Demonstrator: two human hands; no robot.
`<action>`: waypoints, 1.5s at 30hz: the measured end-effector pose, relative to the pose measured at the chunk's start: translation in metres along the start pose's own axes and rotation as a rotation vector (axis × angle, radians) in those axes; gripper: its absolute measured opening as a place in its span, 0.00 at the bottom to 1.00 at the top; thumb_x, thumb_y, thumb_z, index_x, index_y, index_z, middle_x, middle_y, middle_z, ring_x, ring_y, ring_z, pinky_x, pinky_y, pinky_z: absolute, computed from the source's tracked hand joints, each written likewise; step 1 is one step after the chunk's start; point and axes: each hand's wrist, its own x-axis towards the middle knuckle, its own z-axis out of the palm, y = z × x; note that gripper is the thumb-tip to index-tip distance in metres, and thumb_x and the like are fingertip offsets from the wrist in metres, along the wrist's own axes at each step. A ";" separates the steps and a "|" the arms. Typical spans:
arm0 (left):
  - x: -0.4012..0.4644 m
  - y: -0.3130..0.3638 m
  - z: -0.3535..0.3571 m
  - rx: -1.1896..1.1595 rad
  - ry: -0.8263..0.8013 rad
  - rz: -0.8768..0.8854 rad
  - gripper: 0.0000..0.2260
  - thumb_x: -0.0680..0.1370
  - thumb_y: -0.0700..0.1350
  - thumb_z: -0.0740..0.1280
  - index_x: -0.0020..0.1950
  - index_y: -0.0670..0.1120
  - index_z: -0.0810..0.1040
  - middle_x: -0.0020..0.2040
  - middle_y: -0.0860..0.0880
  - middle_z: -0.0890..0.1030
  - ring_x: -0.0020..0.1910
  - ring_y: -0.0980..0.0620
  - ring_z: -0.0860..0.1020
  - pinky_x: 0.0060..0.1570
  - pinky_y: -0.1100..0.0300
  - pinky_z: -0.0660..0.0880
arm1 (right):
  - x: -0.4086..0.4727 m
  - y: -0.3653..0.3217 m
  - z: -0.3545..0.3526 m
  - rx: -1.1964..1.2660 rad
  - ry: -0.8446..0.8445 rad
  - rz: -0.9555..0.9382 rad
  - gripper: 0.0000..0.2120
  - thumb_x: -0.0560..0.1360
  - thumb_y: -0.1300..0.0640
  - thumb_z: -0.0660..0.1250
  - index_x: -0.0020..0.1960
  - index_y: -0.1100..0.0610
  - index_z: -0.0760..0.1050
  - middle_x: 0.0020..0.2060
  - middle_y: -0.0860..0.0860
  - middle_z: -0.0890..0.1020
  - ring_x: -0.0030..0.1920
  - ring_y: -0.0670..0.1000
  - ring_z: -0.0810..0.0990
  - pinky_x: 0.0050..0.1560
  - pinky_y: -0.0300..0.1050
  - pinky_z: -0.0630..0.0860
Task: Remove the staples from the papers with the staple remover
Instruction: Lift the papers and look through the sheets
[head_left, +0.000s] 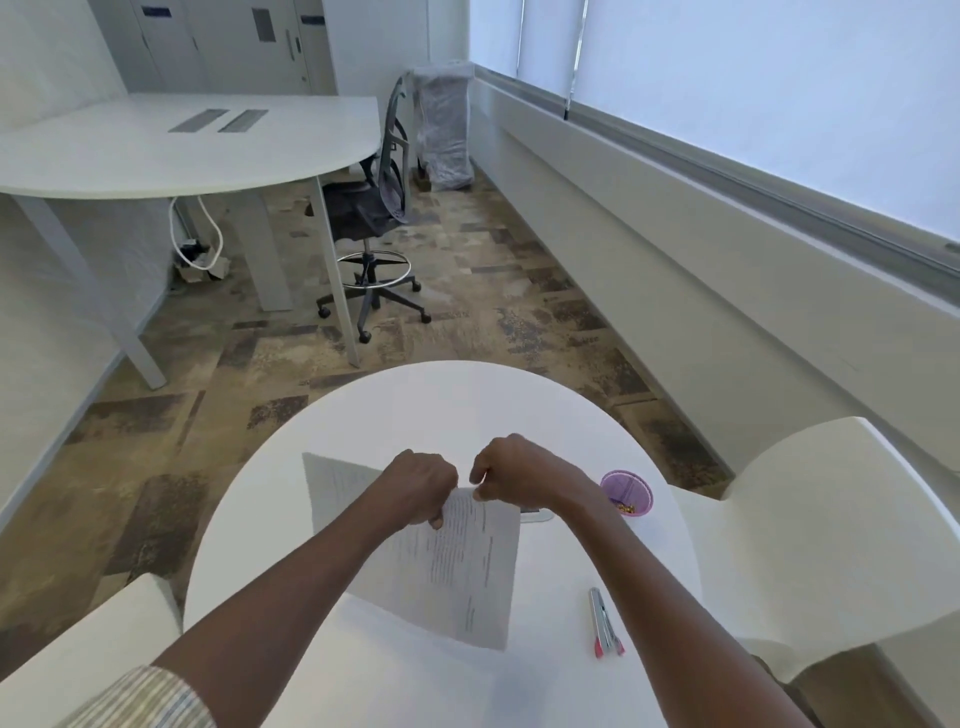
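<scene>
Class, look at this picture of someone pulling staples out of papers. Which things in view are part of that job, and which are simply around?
Part of the job: the papers, gripped at the top edge by the left hand and right hand; the staple remover lying on the table; the purple bowl.

Just around: office chair, far desk, wrapped bin.

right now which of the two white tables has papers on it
The round table nearest the person: the papers are over it, pinched at their top edge by the left hand and right hand. The far table shows none.
</scene>
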 end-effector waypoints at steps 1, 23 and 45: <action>0.002 0.005 -0.001 0.055 -0.017 0.018 0.15 0.73 0.47 0.76 0.56 0.44 0.82 0.53 0.45 0.84 0.50 0.45 0.83 0.44 0.57 0.68 | 0.001 0.001 0.003 -0.037 -0.049 -0.004 0.12 0.76 0.56 0.70 0.58 0.59 0.83 0.54 0.54 0.85 0.53 0.55 0.82 0.50 0.46 0.77; -0.012 0.061 0.096 -0.498 0.471 -0.222 0.28 0.77 0.46 0.71 0.74 0.42 0.66 0.75 0.44 0.66 0.76 0.46 0.62 0.75 0.56 0.61 | -0.022 0.084 0.138 0.859 0.008 0.423 0.10 0.75 0.63 0.66 0.35 0.64 0.77 0.27 0.56 0.80 0.24 0.50 0.68 0.26 0.39 0.63; -0.033 0.125 0.164 -2.265 0.042 -1.168 0.04 0.77 0.36 0.71 0.49 0.38 0.79 0.47 0.38 0.84 0.42 0.46 0.81 0.34 0.57 0.74 | -0.035 0.067 0.222 1.347 0.075 0.758 0.07 0.78 0.59 0.68 0.46 0.61 0.82 0.47 0.53 0.88 0.43 0.52 0.85 0.40 0.44 0.78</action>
